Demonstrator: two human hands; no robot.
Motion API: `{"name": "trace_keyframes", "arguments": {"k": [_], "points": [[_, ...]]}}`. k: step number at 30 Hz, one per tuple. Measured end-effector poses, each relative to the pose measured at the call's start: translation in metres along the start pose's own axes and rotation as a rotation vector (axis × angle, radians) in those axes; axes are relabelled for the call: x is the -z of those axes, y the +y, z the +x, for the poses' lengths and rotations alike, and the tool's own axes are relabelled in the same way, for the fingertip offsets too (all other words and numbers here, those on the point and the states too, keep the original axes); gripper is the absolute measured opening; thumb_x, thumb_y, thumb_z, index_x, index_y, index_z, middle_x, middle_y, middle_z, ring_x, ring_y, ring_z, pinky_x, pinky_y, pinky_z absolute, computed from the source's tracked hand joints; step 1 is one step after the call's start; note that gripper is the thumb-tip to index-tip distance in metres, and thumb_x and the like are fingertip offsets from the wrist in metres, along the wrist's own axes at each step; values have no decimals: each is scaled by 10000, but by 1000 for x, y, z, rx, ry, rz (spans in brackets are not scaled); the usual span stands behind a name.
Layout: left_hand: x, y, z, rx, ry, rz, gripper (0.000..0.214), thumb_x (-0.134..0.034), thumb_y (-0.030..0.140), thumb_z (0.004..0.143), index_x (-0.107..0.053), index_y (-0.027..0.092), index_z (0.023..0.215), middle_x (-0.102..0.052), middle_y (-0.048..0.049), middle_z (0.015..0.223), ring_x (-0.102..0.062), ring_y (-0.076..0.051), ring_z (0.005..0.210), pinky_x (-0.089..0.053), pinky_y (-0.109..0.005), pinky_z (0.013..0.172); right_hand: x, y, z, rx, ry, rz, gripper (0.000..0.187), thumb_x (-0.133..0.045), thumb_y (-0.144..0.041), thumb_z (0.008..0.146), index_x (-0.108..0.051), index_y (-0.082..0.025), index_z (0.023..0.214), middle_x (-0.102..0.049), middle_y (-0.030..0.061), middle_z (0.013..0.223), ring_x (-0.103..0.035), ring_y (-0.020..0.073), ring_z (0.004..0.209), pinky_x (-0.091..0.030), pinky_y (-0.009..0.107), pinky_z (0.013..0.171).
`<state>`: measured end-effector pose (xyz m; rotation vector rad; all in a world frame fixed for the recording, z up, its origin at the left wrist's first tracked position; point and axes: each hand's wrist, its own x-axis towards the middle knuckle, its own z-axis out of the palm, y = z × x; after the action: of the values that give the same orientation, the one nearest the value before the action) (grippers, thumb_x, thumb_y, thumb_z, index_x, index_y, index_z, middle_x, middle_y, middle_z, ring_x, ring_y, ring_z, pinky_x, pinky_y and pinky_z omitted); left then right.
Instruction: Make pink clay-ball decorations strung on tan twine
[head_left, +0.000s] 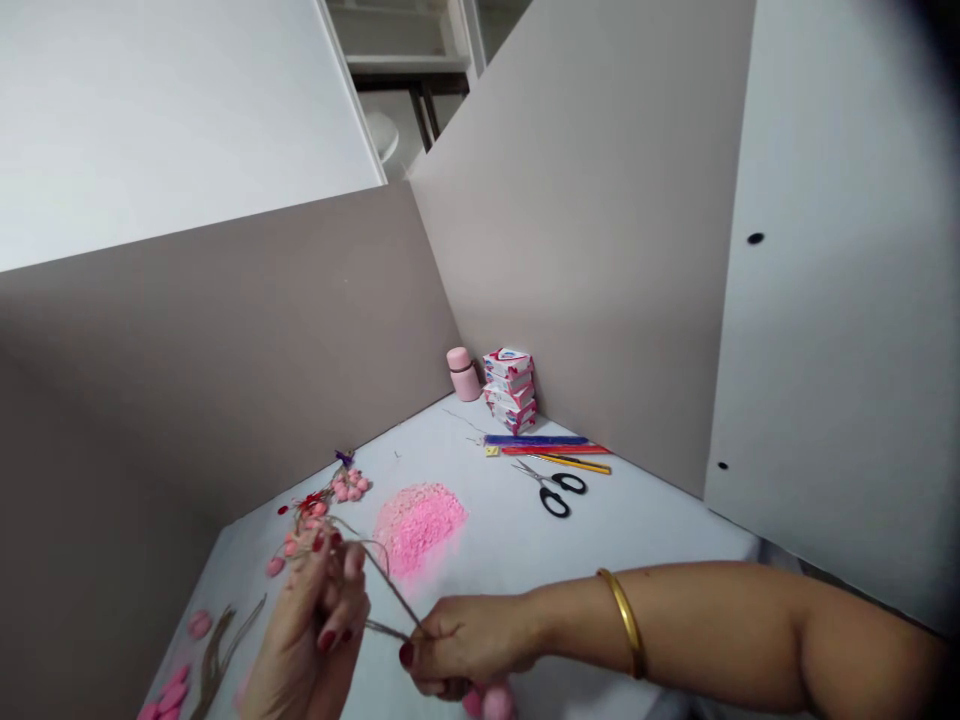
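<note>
Brown twine runs between my two hands. My left hand is closed on it, fingers curled and raised above the table. To the right, my right hand pinches the strands between thumb and fingers. Pink balls show just below my right hand; whether they are tied to the twine I cannot tell. Behind my left hand lie bunches of pink balls with twine and red and purple ties. A mound of pink crumbs lies beyond my hands.
Black-handled scissors lie at the right, beside a yellow pencil and red and blue strips. Stacked small boxes and a pink flask stand in the corner. Loose twine and pink pieces lie at left. Grey panels surround the table.
</note>
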<state>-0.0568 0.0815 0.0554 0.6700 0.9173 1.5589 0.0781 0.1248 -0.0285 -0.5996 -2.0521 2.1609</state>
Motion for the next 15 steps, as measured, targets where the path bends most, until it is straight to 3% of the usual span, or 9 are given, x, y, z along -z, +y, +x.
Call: {"name": "trace_keyframes", "arguments": {"k": [2,4,8,10,12,15], "points": [[-1,15,-2,-81,23,-57,62,-533,263,785,-553,206,770,-511,72,638,-237,27,320,-306,-103,330,1,8,-1,-88,-19,-27,212,-424,-207,800,-458,-154,597,-411,-58,489,-368,38,386,-314,162,399],[-6,30,-4,-144,3,-75,56,-539,255,778,-554,205,759,-439,86,591,-213,18,315,-300,-108,304,3,15,1,-119,-45,-36,179,-432,-193,797,-510,-146,642,-462,-43,530,-423,48,431,-341,165,426],[-23,60,1,-234,-38,118,38,-583,212,732,-550,196,720,-339,91,519,-200,-7,346,-264,-110,296,3,9,4,61,-44,126,140,-473,-211,807,-533,-142,701,-436,-56,520,-378,39,413,-311,152,406],[-25,73,11,-333,-74,375,64,-587,242,727,-571,216,783,-390,75,496,-284,-26,365,-284,-112,321,3,-3,4,124,-22,232,180,-477,-250,821,-518,-140,685,-395,-69,477,-318,37,371,-277,159,378],[-18,83,23,-485,-44,779,163,-580,326,731,-574,262,881,-496,49,512,-431,-79,438,-364,-146,395,3,-16,3,155,-26,335,266,-448,-318,848,-500,-138,659,-345,-79,437,-261,35,343,-239,165,363],[9,85,35,-523,186,1530,343,-498,458,756,-536,289,1052,-629,9,570,-565,-169,593,-405,-241,568,6,-29,3,180,-8,503,294,-427,-321,862,-466,-143,631,-281,-90,410,-184,34,349,-158,163,364]]}}
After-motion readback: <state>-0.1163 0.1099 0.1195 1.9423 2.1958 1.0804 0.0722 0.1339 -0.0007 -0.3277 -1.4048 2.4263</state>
